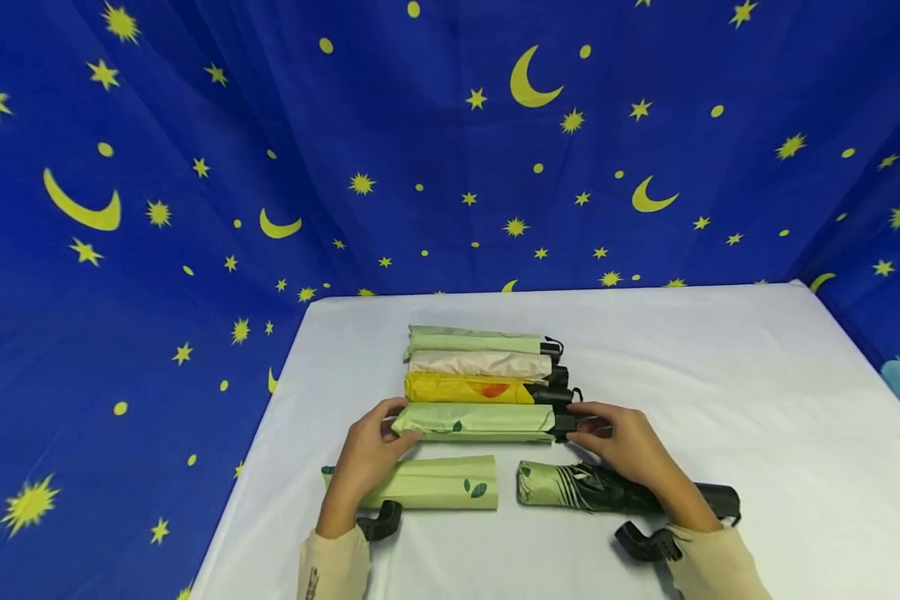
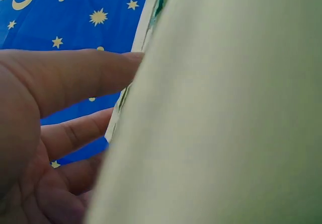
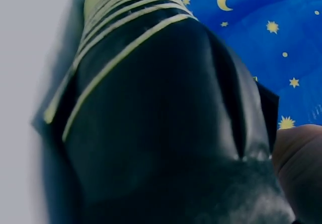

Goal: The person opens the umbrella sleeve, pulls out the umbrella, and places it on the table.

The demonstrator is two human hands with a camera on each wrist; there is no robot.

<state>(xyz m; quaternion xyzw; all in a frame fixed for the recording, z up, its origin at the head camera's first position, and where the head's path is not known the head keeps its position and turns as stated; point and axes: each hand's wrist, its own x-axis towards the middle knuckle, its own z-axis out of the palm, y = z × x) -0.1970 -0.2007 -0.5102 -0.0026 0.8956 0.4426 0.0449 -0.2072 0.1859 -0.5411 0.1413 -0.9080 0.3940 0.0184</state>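
A light green folded umbrella (image 1: 480, 422) lies crosswise, nearest of a row of folded umbrellas. My left hand (image 1: 372, 444) holds its left end, thumb in front and fingers behind. At the black handle end, my right hand (image 1: 625, 437) has its thumb and fingers around the tip. Close behind lie a yellow umbrella (image 1: 465, 387), a beige one (image 1: 480, 363) and another light green one (image 1: 472, 342). Under the left wrist is a flat pale green sleeve with leaf prints (image 1: 450, 483), which fills much of the left wrist view. A black and green umbrella (image 1: 600, 487) lies beneath the right forearm.
White cloth covers the table (image 1: 757, 400). A blue curtain with yellow moons and stars (image 1: 450, 150) stands along the back and both sides. Black wrist mounts (image 1: 380, 521) sit on both wrists, low over the front items.
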